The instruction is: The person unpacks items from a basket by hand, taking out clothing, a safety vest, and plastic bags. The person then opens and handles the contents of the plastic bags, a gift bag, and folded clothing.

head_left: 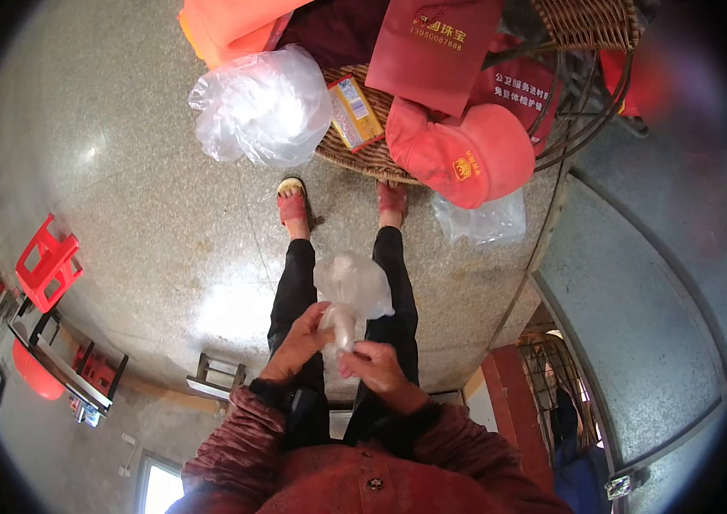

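Observation:
A crumpled clear plastic bag (353, 284) hangs between my two hands, above my knees. My left hand (299, 343) has its fingers closed around the left side of the bag's gathered, twisted part. On the other side, my right hand (375, 367) pinches the lower end of that same part. Whether anything lies inside the bag cannot be made out. Beyond my feet stands a wicker basket (355, 160) with a red cap (488, 154), a dark red paper bag (428, 56) and a yellow packet (355, 111) on it.
A large white plastic bag (265, 107) lies left of the basket, and another clear bag (483, 218) is on the floor under the cap. A red stool (47, 261) stands at the left. Nearer is a small bench (216, 375). A metal door (637, 317) fills the right side.

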### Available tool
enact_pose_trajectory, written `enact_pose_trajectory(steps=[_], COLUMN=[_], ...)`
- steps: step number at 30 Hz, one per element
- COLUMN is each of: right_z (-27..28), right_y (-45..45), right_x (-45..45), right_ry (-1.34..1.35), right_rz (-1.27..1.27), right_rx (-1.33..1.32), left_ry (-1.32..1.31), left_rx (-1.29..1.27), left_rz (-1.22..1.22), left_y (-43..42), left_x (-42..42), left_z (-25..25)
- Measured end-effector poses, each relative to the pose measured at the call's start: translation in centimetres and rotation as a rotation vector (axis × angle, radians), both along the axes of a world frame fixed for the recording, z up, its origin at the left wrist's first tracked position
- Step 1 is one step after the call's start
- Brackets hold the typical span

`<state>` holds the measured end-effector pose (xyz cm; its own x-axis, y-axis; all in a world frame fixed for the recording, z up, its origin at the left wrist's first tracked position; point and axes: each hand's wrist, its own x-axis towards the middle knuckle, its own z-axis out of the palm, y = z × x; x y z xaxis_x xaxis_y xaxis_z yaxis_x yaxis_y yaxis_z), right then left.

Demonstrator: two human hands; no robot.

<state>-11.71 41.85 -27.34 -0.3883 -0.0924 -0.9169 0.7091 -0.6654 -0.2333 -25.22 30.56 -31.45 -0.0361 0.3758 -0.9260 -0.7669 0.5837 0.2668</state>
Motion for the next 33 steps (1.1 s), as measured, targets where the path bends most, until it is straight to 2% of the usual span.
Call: enact_pose_trajectory(steps=[1, 4, 5, 7, 8, 9, 10, 11, 12, 14, 16, 18, 19, 20, 22, 23, 26, 27, 28, 30, 31, 32, 33], right_z=[-0.5, -0.4, -0.2, 0.0, 0.0, -0.1, -0.5, -0.8, -0.8, -0.8, -0.8, -0.4, -1.1, -0.9, 0.5, 0.2, 4.8, 4.8, 5.8, 8.3, 10.8, 11.8, 13.1], right_y=[0.1, 0.0, -0.2, -0.4, -0.5, -0.3, 0.1, 0.5, 0.8, 1.2, 0.4, -0.8, -1.0, -1.7, -1.9, -1.8, 0.5, -0.4, 0.3, 1.6, 2.9, 3.1, 3.8], right_x=[0.5, 0.1, 0.3, -0.2, -0.3, -0.2, -0.3, -0.2, -0.2, 0.0, 0.9, 1.0, 1.4, 1.9, 1.0, 1.7, 0.0, 0.1, -0.3, -1.6, -4.0, -4.6, -5.0], right_ry=[-0.041, -0.038, 0.075, 0.047, 0.019, 0.016, -0.052, -0.12, -0.123, -0.178, -0.121, -0.133, -0.06, -0.049, -0.05, 0.046, 0.08, -0.099, -0.079, 0.039, -0.048, -0.12, -0.065], right_rz=[0.004, -0.012, -0.033, 0.002, 0.037, 0.037, -0.067, -0.172, -0.173, -0.357, -0.34, -0.604, -0.608, -0.606, -0.862, -0.888, -0.817, -0.808, -0.808, -0.626, -0.702, -0.725, -0.743], right_rx=[0.018, 0.007, -0.008, -0.004, 0.001, 0.004, -0.02, -0.043, -0.035, -0.146, -0.173, -0.15, -0.273, -0.256, -0.378, -0.548, -0.364, -0.318, -0.294, -0.209, -0.151, -0.105, -0.082], left_ry=[-0.127, -0.103, -0.103, 0.318, 0.315, 0.427, 0.54, 0.594, 0.592, 0.791, 0.779, 0.602, 0.639, 0.648, 0.62, 0.646, 0.545, 0.52, 0.535, 0.363, 0.268, 0.286, 0.203], left_rx=[-0.018, 0.01, 0.007, -0.025, -0.024, -0.151, -0.276, -0.263, -0.254, 0.04, 0.118, 0.165, 0.217, 0.234, 0.305, 0.348, 0.405, 0.432, 0.457, 0.491, 0.439, 0.452, 0.335], left_rz=[0.045, 0.039, 0.039, -0.118, -0.119, -0.182, -0.242, -0.299, -0.298, -0.418, -0.372, -0.367, -0.4, -0.393, -0.435, -0.462, -0.458, -0.481, -0.477, -0.443, -0.364, -0.367, -0.355], left_y=[2.0, 2.8, 2.1, 1.2, 0.6, 1.4, 2.1, 2.5, 3.2, 4.6, 4.9, 5.0, 5.6, 5.7, 5.7, 5.6, 6.4, 6.5, 6.3, 5.6, 6.2, 5.3, 3.9], left_x=[-2.0, -2.6, -1.9, -0.7, -0.2, -0.4, -0.7, -0.9, -1.4, -2.2, -2.2, -2.2, -2.5, -2.5, -2.3, -2.3, -3.4, -4.1, -4.6, -5.9, -7.0, -7.6, -8.1], left_z=[1.7, 2.0, 1.5, 0.7, 0.5, 1.4, 2.1, 2.7, 3.7, 5.8, 7.0, 8.7, 9.9, 10.8, 12.5, 13.1, 16.5, 17.6, 18.3, 19.9, 21.9, 22.2, 21.9])
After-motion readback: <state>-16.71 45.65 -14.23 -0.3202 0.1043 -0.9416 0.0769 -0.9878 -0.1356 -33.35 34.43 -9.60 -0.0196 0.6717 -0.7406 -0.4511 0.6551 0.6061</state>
